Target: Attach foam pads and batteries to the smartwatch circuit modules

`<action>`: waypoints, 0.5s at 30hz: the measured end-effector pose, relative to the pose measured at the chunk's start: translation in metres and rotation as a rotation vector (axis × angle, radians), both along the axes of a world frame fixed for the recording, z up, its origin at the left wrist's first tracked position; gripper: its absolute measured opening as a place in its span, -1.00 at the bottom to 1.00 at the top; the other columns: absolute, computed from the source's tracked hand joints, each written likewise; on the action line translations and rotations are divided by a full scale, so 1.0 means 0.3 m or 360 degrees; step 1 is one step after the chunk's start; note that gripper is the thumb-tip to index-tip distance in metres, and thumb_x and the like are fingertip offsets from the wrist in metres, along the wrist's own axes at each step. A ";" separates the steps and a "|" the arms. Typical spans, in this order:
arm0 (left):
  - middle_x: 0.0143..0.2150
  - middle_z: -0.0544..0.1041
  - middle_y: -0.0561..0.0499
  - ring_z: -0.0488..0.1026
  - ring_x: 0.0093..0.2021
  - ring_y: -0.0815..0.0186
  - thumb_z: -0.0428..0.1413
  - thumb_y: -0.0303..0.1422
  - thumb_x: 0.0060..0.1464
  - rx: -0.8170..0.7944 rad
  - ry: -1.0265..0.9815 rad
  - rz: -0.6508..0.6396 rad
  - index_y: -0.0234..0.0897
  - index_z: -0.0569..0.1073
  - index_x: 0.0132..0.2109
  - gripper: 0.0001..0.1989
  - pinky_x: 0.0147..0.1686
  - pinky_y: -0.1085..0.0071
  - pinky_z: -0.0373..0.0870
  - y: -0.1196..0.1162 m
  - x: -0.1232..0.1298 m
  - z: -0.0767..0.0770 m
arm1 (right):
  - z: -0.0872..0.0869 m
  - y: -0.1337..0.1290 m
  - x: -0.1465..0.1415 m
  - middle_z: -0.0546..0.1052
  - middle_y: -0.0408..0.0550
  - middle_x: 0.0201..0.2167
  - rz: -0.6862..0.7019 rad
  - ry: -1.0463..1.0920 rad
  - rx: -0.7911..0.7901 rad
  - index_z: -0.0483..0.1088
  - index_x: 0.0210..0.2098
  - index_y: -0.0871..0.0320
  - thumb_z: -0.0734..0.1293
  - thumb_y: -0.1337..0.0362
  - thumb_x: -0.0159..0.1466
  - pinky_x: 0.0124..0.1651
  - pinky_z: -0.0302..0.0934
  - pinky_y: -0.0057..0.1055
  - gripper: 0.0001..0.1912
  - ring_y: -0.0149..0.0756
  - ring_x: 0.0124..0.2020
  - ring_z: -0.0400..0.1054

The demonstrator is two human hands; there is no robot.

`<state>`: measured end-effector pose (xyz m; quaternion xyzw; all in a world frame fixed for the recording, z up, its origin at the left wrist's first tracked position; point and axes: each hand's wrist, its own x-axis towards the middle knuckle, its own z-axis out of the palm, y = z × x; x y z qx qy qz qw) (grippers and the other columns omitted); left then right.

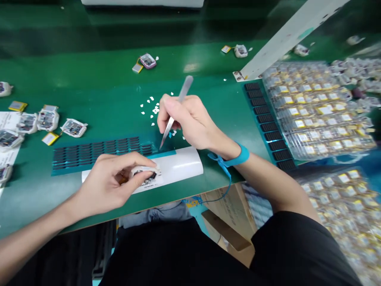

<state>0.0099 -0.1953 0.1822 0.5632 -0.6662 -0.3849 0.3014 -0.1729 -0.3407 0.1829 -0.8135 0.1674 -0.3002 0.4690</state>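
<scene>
Above the green mat (89, 95), the right hand (187, 121) angles tweezers (183, 91) — tips down-left.

Plastic trays (315, 109) packed with flat yellow-labelled batteries fill the right end of the green bench (74, 51), with more trays (342, 206) below its edge. A teal strip of black pads (268, 123) lies beside them. At the left, opened gadgets (47, 119) sit near a loose battery (18, 106) and papers (8, 121). White scraps (151, 109) dot the bench. A cardboard box (229, 214) stands underneath.
</scene>
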 end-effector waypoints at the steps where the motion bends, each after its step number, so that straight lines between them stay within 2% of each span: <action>1: -0.49 0.56 0.06 0.27 -0.64 0.46 0.15 -0.26 0.20 0.0080 -0.0028 0.0040 -0.26 0.61 -0.21 -0.81 -0.65 0.53 0.13 -0.004 0.000 -0.002 | 0.000 -0.012 -0.002 0.41 -0.16 -0.58 0.0095 0.0084 0.0018 0.43 -0.51 0.23 0.06 0.02 0.52 -0.28 0.25 -0.54 -0.37 -0.51 -0.50 0.32; 5: -0.58 0.43 0.12 0.16 -0.66 0.47 0.16 -0.21 0.17 0.0297 -0.0034 0.0147 -0.26 0.59 -0.23 -0.79 -0.68 0.54 0.04 -0.020 -0.007 -0.016 | -0.026 -0.057 -0.008 0.49 -0.17 -0.57 0.0541 0.0248 0.0071 0.50 -0.43 0.29 0.14 0.00 0.49 -0.35 0.24 -0.64 -0.41 -0.60 -0.56 0.34; 8: -0.61 0.44 0.13 0.27 -0.67 0.45 0.17 -0.20 0.15 0.0376 0.0075 0.0215 -0.26 0.58 -0.20 -0.78 -0.68 0.56 0.14 -0.022 -0.016 -0.026 | -0.056 -0.078 -0.005 0.56 -0.11 -0.45 0.0756 0.0329 0.0250 0.52 -0.44 0.30 0.22 0.01 0.45 -0.39 0.25 -0.68 -0.46 -0.62 -0.54 0.37; 11: -0.60 0.49 0.11 0.44 -0.63 0.40 0.18 -0.22 0.15 0.0428 0.0148 0.0263 -0.27 0.56 -0.17 -0.78 -0.64 0.58 0.30 -0.017 -0.021 -0.032 | -0.069 -0.082 -0.001 0.58 -0.09 -0.41 0.0837 0.0374 0.0437 0.53 -0.39 0.31 0.26 0.03 0.43 -0.44 0.26 -0.70 -0.51 -0.62 -0.54 0.39; 15: -0.53 0.57 0.06 0.51 -0.60 0.36 0.18 -0.22 0.16 0.0401 0.0128 0.0286 -0.28 0.56 -0.15 -0.77 -0.62 0.57 0.36 -0.013 -0.025 -0.038 | -0.063 -0.074 0.004 0.57 -0.08 -0.46 0.0872 0.0439 0.0549 0.53 -0.35 0.32 0.26 0.02 0.42 -0.41 0.32 -0.69 -0.52 -0.59 -0.53 0.44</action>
